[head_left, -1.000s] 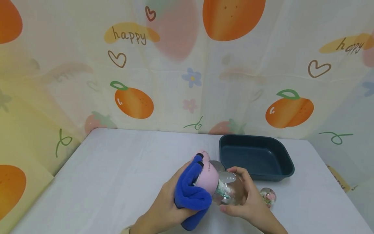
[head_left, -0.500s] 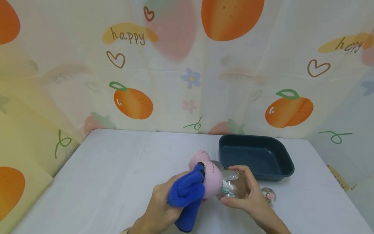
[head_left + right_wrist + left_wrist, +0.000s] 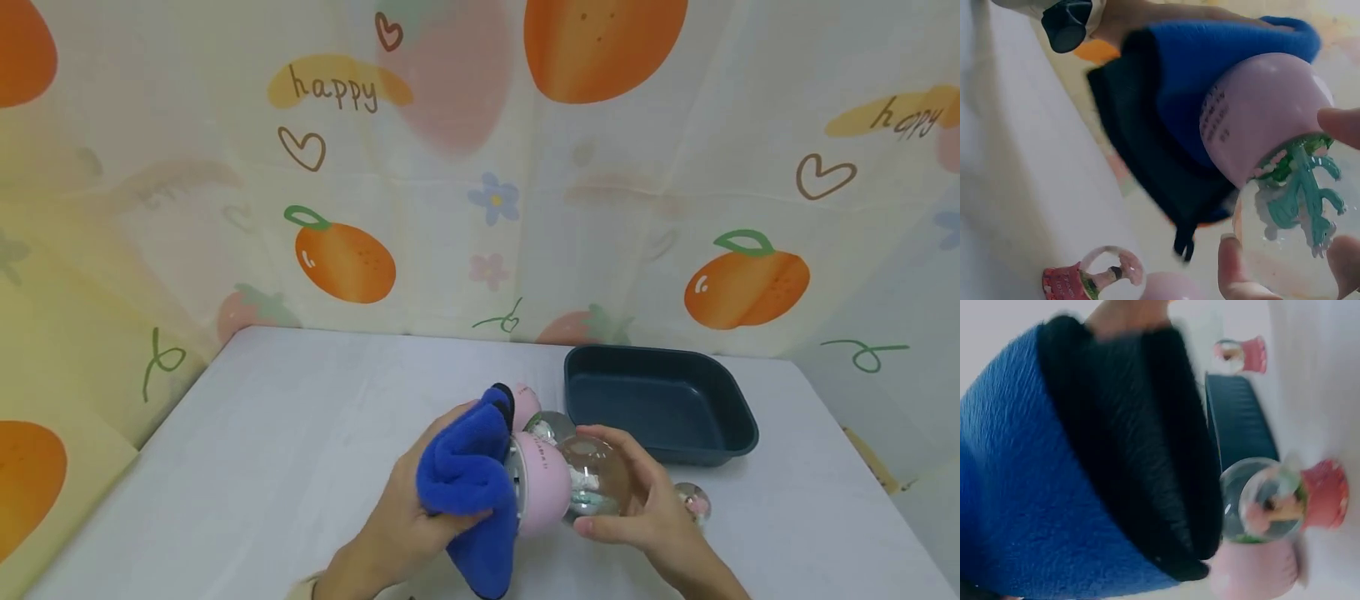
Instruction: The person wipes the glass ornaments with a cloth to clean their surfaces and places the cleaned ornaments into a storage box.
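In the head view my left hand (image 3: pixel 405 508) grips a folded blue cloth (image 3: pixel 465 483) with black edging, its thumb over the front fold. The cloth lies against the flat end of a snow globe's pink base (image 3: pixel 546 485). My right hand (image 3: pixel 648 492) holds this snow globe on its side by the clear ball (image 3: pixel 600 475), fingers on top and thumb below. The right wrist view shows a turquoise figure (image 3: pixel 1304 194) inside the ball and dark lettering on the base. Cloth fills much of the left wrist view and hides most of my left hand there.
A dark blue rectangular tray (image 3: pixel 660 454) stands at the back right of the white table (image 3: pixel 322 417). Behind the held globe are a rounded pink piece (image 3: pixel 527 407) and a red-based snow globe (image 3: pixel 1325 494). A small snow globe (image 3: pixel 696 502) stands near the tray's front.
The cloth has shifted left along the pink base, baring the rim of its end. The held globe has turned a little and moved slightly right, still in my right hand.
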The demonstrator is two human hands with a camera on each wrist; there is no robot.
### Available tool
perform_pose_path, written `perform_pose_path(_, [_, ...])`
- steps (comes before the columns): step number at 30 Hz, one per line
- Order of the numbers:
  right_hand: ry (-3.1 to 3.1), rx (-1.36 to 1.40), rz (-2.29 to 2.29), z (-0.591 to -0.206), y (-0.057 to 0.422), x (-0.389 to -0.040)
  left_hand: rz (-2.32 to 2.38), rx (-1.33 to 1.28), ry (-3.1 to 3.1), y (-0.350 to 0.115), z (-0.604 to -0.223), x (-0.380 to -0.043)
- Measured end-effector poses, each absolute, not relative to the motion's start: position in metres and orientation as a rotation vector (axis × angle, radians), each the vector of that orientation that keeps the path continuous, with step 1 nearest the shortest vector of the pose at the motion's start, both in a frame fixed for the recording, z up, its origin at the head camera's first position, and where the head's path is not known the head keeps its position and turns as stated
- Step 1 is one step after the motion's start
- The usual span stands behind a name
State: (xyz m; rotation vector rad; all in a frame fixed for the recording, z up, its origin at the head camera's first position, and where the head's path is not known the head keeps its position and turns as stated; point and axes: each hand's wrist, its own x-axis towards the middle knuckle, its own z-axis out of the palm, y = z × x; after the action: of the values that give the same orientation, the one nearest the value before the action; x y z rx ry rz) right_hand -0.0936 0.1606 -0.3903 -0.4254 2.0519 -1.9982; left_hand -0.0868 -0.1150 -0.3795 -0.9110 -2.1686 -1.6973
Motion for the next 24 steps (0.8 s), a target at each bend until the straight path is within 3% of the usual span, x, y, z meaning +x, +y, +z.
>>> perform_pose_path(5, [2.046,-0.625,-1.954,-0.3936,0.1597,-0.0927,-1.762,-0.945,-2.302,-0.1072,-0.383,-0.0807])
perform_pose_path(13, [1.923,-0.847,-1.985,-0.3989,0.16,-0.0929,-1.609,-1.006,-2.027,-0.1074,-0.3845,-0.082])
perform_pose_path(24, [1.941,-0.825,-2.004,-0.3927,0.1657,-0.0917,-1.724,-0.748,-2.123,-0.1153,-0.3844,-0.0848])
